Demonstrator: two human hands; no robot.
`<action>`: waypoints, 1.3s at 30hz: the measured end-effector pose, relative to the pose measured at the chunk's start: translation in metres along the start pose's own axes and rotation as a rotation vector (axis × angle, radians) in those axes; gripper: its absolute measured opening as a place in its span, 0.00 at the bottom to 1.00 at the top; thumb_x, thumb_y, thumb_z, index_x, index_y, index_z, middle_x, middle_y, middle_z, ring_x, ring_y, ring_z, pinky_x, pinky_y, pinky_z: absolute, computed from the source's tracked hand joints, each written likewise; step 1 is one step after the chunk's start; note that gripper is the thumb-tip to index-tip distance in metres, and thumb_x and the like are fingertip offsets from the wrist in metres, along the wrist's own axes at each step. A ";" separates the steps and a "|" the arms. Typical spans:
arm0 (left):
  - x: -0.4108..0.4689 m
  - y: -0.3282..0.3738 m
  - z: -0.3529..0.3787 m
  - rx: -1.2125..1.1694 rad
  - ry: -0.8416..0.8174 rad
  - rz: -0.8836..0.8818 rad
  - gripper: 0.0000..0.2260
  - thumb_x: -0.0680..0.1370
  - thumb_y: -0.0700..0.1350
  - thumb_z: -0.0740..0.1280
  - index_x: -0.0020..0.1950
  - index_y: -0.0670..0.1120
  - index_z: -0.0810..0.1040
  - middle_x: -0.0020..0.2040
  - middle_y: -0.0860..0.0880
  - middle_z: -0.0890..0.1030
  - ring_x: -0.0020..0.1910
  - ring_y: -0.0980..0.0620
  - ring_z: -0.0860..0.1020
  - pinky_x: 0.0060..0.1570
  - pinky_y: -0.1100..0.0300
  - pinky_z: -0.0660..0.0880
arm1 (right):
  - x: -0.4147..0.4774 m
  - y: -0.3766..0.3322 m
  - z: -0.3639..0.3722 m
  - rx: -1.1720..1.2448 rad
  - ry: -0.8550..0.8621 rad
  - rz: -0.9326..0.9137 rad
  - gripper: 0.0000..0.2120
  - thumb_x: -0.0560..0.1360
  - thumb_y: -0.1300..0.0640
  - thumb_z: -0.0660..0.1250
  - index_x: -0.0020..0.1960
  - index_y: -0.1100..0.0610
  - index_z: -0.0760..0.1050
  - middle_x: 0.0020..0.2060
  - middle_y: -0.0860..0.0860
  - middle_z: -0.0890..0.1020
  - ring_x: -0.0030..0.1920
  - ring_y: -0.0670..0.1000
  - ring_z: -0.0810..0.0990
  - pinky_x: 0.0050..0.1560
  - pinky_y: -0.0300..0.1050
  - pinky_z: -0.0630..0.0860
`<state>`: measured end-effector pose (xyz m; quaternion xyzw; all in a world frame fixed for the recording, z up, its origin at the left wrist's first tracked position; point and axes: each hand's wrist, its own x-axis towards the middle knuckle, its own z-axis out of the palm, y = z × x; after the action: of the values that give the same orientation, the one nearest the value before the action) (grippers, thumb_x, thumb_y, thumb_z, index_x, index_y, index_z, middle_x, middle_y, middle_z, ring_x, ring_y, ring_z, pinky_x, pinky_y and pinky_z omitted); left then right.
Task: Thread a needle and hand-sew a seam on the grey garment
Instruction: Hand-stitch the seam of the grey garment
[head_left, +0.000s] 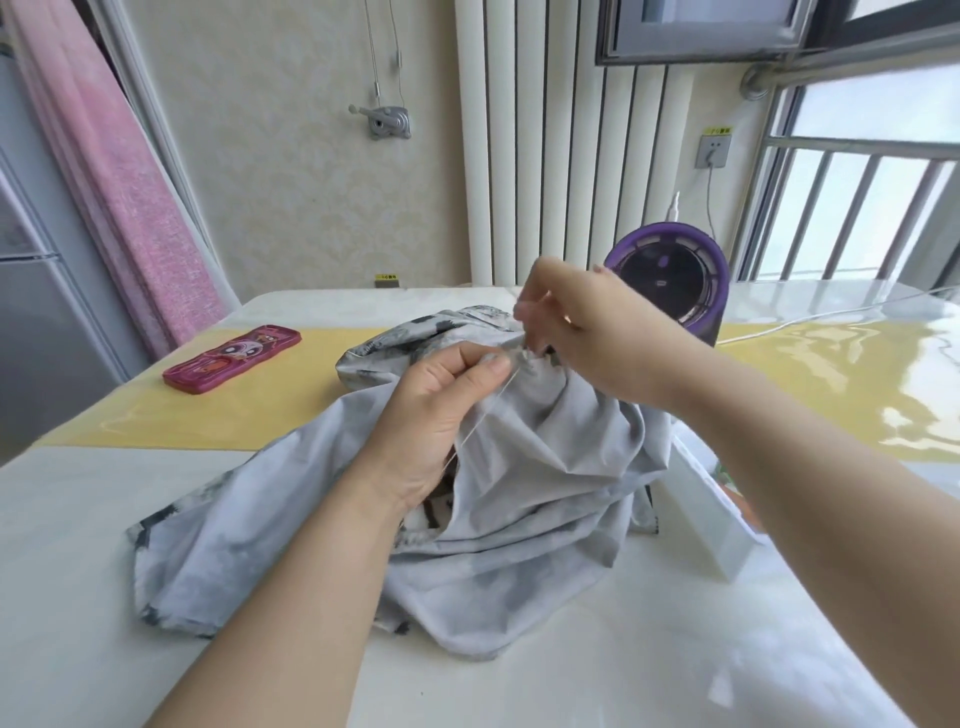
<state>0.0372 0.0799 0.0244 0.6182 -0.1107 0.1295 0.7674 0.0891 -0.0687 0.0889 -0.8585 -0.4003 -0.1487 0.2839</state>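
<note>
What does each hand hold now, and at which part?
Left hand pinches the grey garment at a raised fold; right hand pinches the thread near its upper end.

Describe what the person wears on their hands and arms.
Nothing shows: the left hand and right hand are bare, with no gloves, rings, watch or bracelet visible. The left forearm and right forearm are uncovered to the picture's edge; no sleeve shows.
</note>
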 end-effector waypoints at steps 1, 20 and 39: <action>-0.001 0.002 0.000 -0.017 -0.012 -0.021 0.01 0.71 0.41 0.70 0.40 0.46 0.81 0.38 0.52 0.82 0.42 0.58 0.79 0.48 0.68 0.74 | -0.001 0.001 -0.004 -0.123 -0.025 -0.026 0.06 0.81 0.54 0.57 0.46 0.55 0.67 0.30 0.42 0.78 0.41 0.53 0.78 0.67 0.51 0.63; -0.026 0.019 -0.001 0.031 -0.076 -0.139 0.07 0.69 0.42 0.67 0.35 0.50 0.84 0.38 0.53 0.83 0.41 0.59 0.79 0.52 0.62 0.71 | -0.015 0.004 -0.012 0.022 0.068 0.115 0.07 0.80 0.57 0.58 0.43 0.55 0.68 0.30 0.49 0.78 0.35 0.52 0.81 0.40 0.46 0.75; -0.027 0.021 -0.001 0.002 -0.052 -0.169 0.05 0.69 0.43 0.68 0.36 0.49 0.84 0.40 0.49 0.82 0.45 0.52 0.77 0.58 0.54 0.67 | -0.007 0.029 -0.013 -0.056 0.467 0.236 0.08 0.81 0.58 0.55 0.49 0.61 0.69 0.34 0.58 0.76 0.41 0.60 0.73 0.38 0.46 0.62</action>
<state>0.0051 0.0836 0.0344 0.6293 -0.0780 0.0485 0.7717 0.1070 -0.0959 0.0849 -0.8491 -0.2169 -0.3200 0.3600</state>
